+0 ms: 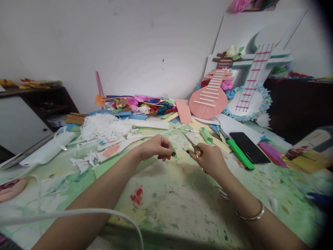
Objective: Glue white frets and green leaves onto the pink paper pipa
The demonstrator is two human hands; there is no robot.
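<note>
My left hand (156, 147) is closed in a pinch on a small green paper piece (177, 155) above the paint-stained table (169, 194). Just to its right, my right hand (208, 159) grips a pair of gold-handled scissors (191, 143), blades pointing up and left toward the paper. A bangle (251, 215) circles my right wrist. Small green scraps (186, 148) lie between the two hands.
A folded green paper (206, 135), a green cutter (238, 151) and a black phone (249, 147) lie right of the scissors. White strips (104, 126) and coloured paper piles (145, 104) fill the back. Paper guitars (210, 97) lean on the wall. A white cord (78, 213) crosses the near left.
</note>
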